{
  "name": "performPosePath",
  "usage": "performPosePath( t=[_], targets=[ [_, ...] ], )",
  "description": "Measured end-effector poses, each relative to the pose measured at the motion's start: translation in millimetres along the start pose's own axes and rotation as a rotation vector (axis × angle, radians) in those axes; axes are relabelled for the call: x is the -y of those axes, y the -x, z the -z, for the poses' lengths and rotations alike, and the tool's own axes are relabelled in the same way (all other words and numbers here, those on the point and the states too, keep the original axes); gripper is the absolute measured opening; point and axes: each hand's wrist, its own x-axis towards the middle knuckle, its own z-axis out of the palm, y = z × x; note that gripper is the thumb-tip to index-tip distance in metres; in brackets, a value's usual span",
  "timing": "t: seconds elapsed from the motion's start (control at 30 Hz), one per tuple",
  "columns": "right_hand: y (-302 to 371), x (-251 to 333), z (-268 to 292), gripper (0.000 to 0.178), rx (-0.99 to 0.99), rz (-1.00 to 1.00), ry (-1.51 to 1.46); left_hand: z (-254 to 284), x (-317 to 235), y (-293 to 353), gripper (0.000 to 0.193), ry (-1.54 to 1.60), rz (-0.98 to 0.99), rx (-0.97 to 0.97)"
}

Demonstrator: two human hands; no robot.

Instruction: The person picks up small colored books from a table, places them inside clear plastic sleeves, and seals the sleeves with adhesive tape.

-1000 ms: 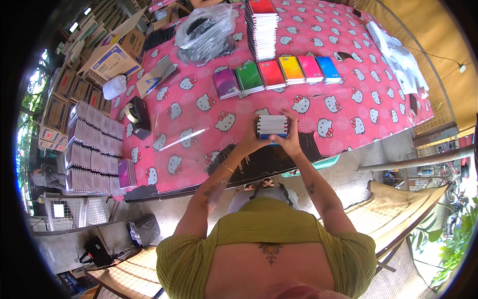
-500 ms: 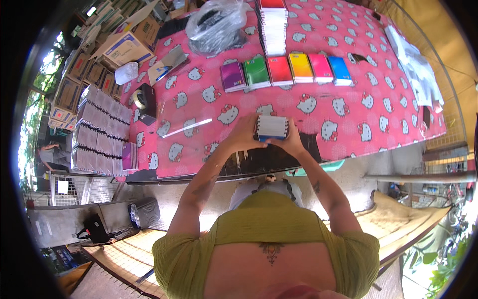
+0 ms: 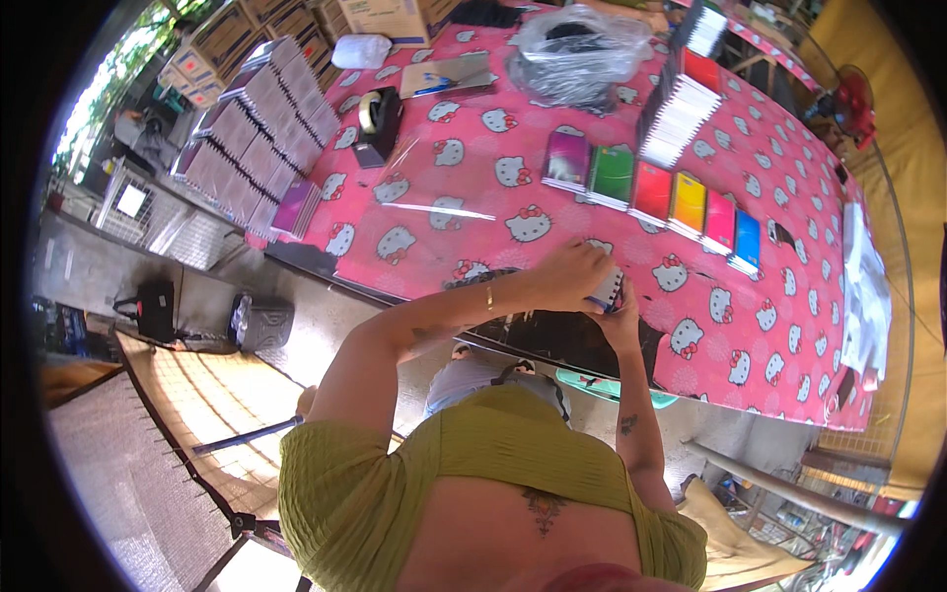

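Near the front edge of the table, my left hand (image 3: 577, 275) and my right hand (image 3: 621, 318) are closed around a small stack of spiral notebooks (image 3: 606, 289). My left fingers lie over its top, while the right hand grips its lower right side; most of the stack is hidden. Beyond the hands runs a slanting row of small notebook piles: purple (image 3: 566, 161), green (image 3: 611, 176), red (image 3: 651, 190), yellow (image 3: 688, 203), pink (image 3: 719, 219) and blue (image 3: 746, 240). A tall notebook stack (image 3: 676, 113) with a red top cover stands behind the row.
Wrapped notebook stacks (image 3: 258, 133) fill the table's left end, beside a purple pile (image 3: 296, 208). A tape dispenser (image 3: 376, 126), a clipboard (image 3: 446, 77) and a clear plastic bag (image 3: 577, 59) lie farther back. White sheets (image 3: 863, 286) hang along the right edge of the pink tablecloth (image 3: 533, 257).
The view has swung to the left. My left hand has moved from the stack's side to over its top, and the stack is now tilted and turned.
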Motion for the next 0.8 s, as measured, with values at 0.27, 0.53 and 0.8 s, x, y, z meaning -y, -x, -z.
performPosePath(
  t=[0.27,0.53,0.8],
  targets=[
    [-76.7,9.3,-127.9,0.071,0.121,0.277,0.353,59.7,125.4,161.2,0.081,0.918,1.043,-0.675],
    [-115.4,13.1,-173.3,0.108,0.459,0.116,1.001,64.7,206.5,199.1,0.063,1.147,1.105,-0.561],
    [-120.9,11.9,-170.7,0.088,0.349,0.100,0.856,38.9,242.1,172.7,0.073,0.724,1.204,-0.170]
  ],
)
